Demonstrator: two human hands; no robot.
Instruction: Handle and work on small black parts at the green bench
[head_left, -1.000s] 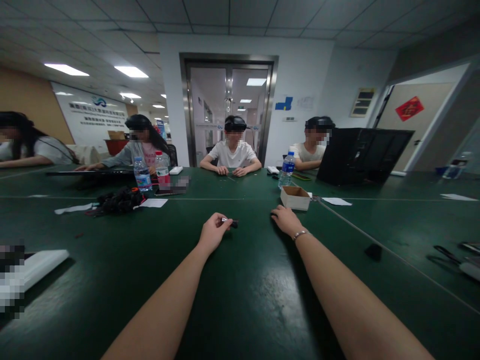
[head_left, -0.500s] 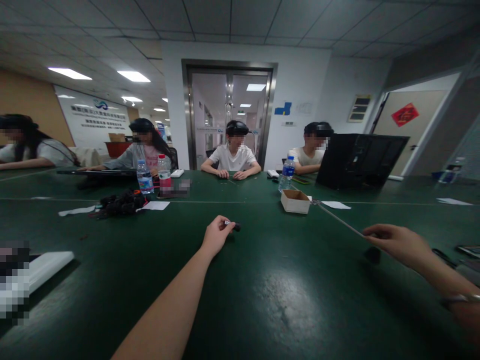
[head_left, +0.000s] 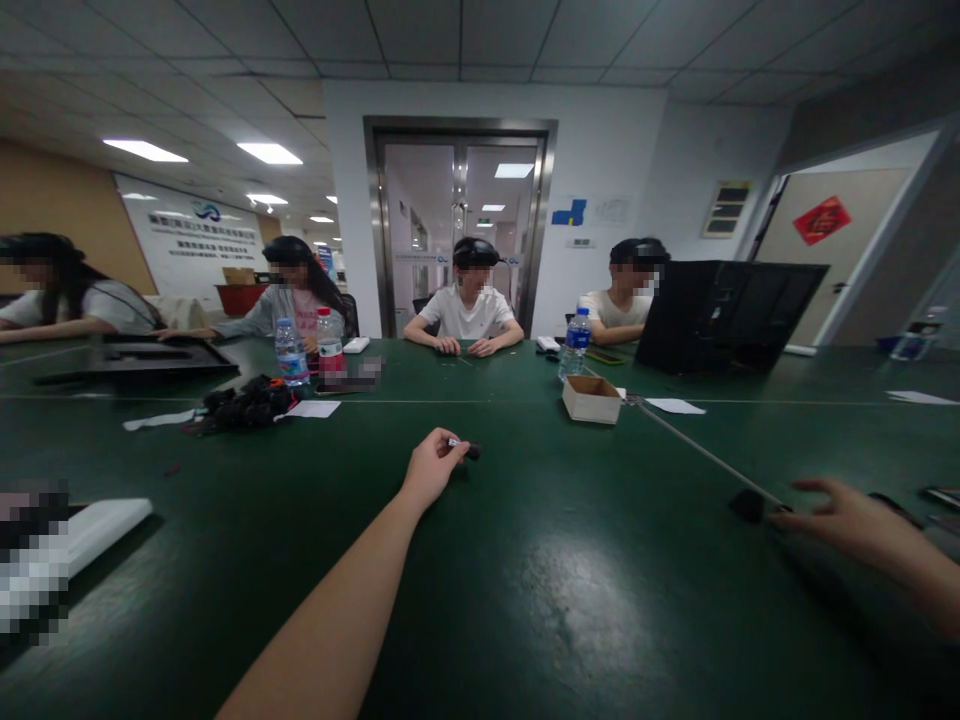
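My left hand (head_left: 431, 468) rests on the green table (head_left: 525, 600) near the middle, its fingers pinched on a small black and silver part (head_left: 465, 449). Far to the right, my right hand (head_left: 840, 515) is stretched out low over the table with fingers spread. Its fingertips reach a small black object (head_left: 748, 505) lying on the table; I cannot tell whether they touch it.
A small cardboard box (head_left: 592, 398) sits beyond my hands. A pile of black cables (head_left: 244, 403), water bottles (head_left: 287, 351), papers and a black laptop (head_left: 724, 314) lie farther off. Several people sit around the table. A white block (head_left: 97, 527) lies at left.
My right hand has swung from the table's middle far out to the right and down to the small black object. My left hand has stayed put, still pinching the small part.
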